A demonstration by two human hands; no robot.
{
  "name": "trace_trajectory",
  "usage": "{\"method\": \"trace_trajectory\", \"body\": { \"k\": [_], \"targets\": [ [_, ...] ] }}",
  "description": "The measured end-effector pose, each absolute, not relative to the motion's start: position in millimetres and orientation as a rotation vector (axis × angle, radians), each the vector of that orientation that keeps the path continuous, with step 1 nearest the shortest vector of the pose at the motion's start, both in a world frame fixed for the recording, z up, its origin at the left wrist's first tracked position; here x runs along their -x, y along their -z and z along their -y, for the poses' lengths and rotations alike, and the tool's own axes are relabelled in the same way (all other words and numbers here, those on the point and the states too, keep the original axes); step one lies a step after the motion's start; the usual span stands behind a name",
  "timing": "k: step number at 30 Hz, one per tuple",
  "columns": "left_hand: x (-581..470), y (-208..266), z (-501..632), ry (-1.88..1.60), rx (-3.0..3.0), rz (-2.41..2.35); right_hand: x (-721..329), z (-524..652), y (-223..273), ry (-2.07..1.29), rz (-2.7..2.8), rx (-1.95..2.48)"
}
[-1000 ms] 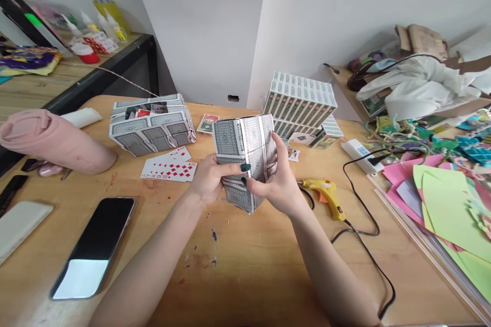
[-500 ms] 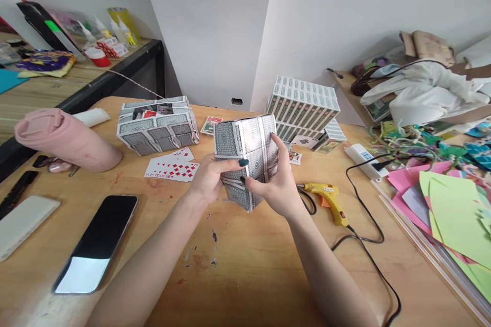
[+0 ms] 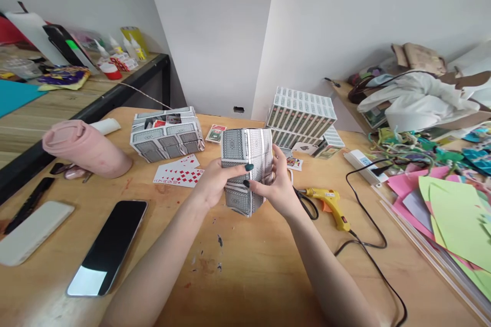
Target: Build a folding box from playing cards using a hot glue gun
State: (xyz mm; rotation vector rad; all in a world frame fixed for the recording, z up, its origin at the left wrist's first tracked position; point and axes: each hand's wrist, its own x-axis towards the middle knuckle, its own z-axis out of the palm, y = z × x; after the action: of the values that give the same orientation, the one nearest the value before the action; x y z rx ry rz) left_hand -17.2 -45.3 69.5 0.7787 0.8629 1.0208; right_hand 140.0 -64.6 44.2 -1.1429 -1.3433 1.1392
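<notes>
Card-covered box (image 3: 237,145), left of the glue gun (image 3: 330,204), has turned slightly between my left hand (image 3: 210,184) and right hand (image 3: 280,191), whose fingers (image 3: 237,170) grip it, so I judge it's being adjusted rather than set down.

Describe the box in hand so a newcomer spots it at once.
Start at the wooden table, then find the left hand and right hand near the middle. Between them is the card-covered box, grey and patterned. Unlike the similar box standing farther left, it is held.
</notes>
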Motion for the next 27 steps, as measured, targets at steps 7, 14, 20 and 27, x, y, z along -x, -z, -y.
{"method": "trace_trajectory", "body": {
  "k": [7,14,20,27],
  "targets": [
    [21.1,-72.9,44.8,-1.073,-0.803,-0.936,-130.5,62.9,-45.8,-1.329,1.189,1.172],
    [15.8,-71.9,48.1,-1.108,-0.819,-0.968,-131.5,62.8,-38.1,-1.389,1.1,1.149],
    [28.6,-78.9,45.8,-0.978,-0.961,-0.828,-135.3,57.8,-32.7,-1.39,0.982,1.153],
    [57.7,-80.4,33.3,-1.35,-1.082,-1.103,-144.1,54.8,-41.5,-1.435,0.85,1.118]
  ]
}}
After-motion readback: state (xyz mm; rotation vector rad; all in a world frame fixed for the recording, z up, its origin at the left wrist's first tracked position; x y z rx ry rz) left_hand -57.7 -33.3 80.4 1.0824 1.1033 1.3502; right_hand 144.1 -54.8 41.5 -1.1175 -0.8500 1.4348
